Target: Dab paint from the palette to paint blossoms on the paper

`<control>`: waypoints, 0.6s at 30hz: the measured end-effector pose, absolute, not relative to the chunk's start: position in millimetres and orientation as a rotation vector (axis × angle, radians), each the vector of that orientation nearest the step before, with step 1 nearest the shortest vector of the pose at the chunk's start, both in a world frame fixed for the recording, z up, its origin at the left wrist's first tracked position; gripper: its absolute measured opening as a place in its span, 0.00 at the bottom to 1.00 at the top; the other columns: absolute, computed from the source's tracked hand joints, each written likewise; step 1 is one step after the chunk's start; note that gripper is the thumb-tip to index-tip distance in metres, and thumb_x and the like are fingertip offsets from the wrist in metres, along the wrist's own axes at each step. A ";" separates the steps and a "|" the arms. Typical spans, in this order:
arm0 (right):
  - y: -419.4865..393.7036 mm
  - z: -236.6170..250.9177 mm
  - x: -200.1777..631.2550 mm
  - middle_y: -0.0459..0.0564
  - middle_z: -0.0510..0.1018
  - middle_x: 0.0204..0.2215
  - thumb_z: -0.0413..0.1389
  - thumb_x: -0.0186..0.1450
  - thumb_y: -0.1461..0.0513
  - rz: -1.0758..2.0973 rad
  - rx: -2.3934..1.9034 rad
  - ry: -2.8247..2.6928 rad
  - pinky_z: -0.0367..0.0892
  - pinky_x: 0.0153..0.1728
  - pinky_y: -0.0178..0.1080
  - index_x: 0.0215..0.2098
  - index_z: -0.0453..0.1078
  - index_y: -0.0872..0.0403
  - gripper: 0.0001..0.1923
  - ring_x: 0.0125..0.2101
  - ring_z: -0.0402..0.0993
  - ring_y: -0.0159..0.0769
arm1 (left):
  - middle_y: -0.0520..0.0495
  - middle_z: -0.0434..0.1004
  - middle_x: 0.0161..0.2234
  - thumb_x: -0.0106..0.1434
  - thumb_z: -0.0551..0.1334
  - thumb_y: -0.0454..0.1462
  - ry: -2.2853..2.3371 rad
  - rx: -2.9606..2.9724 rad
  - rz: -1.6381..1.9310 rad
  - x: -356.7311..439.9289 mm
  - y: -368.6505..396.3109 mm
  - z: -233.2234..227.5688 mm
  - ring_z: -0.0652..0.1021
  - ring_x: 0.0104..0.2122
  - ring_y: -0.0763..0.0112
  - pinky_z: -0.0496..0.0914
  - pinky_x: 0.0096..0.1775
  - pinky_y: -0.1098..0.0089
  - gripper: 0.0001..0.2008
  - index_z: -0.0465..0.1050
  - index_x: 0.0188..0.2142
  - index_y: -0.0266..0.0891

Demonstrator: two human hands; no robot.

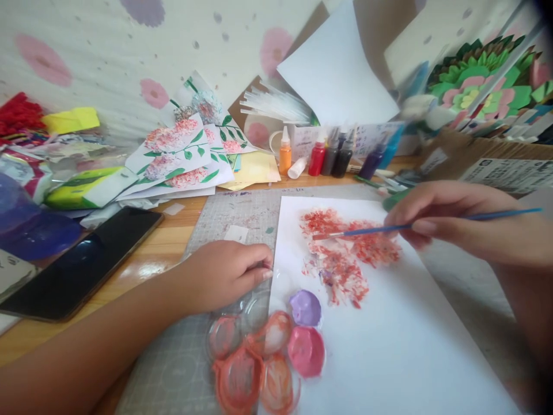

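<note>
A thin blue paintbrush [371,230] is pinched in my right hand [458,222], its reddish bristles pointing left over the white paper [401,340]. Beneath the tip are clusters of red-orange painted petals [345,276] with small touches of purple. My left hand [227,274] rests at the paper's left edge with its fingers curled; what they hold, if anything, is hidden. Just below that hand lies a clear round-welled paint palette [239,377], partly over the paper. Its wells carry lilac paint [306,308], pink paint [306,351] and orange-red smears.
A grey cutting mat [173,369] lies under the paper. On the left is a black phone [82,265]. Finished flower paintings [173,153] are piled behind, near paint bottles including an orange one [285,153] and a red one [317,158]. At right stands a cardboard box [488,161].
</note>
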State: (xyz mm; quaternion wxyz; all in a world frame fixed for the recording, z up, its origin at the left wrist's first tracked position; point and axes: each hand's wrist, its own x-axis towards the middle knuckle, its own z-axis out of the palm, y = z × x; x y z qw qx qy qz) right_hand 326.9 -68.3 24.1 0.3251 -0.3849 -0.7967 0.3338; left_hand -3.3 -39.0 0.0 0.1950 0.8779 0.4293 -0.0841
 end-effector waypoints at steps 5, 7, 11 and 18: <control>-61.2 22.0 327.2 0.47 0.73 0.20 0.59 0.65 0.56 0.873 -1.058 -2.153 0.64 0.19 0.21 0.29 0.71 0.54 0.11 0.20 0.69 0.21 | 0.53 0.77 0.32 0.66 0.50 0.47 1.186 2.463 -0.208 -3.5 -39.5 0.5 0.74 0.32 0.66 0.56 0.32 0.69 0.14 0.70 0.38 0.46; -60.5 20.2 330.6 0.48 0.72 0.20 0.59 0.64 0.56 0.859 -1.062 -2.140 0.64 0.19 0.21 0.29 0.72 0.54 0.10 0.20 0.69 0.21 | 0.53 0.77 0.31 0.66 0.50 0.47 1.179 2.471 -0.199 -2.9 -39.5 1.0 0.74 0.31 0.67 0.56 0.32 0.69 0.14 0.70 0.38 0.46; -66.1 19.2 336.4 0.48 0.73 0.24 0.59 0.65 0.56 0.784 -1.025 -2.039 0.66 0.22 0.23 0.30 0.70 0.53 0.09 0.22 0.69 0.20 | 0.53 0.76 0.29 0.66 0.50 0.47 1.190 2.473 -0.209 -1.9 -39.5 1.5 0.73 0.30 0.67 0.56 0.31 0.69 0.14 0.70 0.38 0.45; -76.0 20.0 323.0 0.45 0.73 0.24 0.60 0.64 0.55 0.810 -0.826 -2.111 0.73 0.27 0.31 0.35 0.71 0.48 0.06 0.27 0.75 0.27 | 0.53 0.77 0.31 0.66 0.50 0.47 1.176 2.497 -0.215 -0.5 -38.9 1.0 0.74 0.31 0.67 0.56 0.31 0.69 0.14 0.70 0.40 0.46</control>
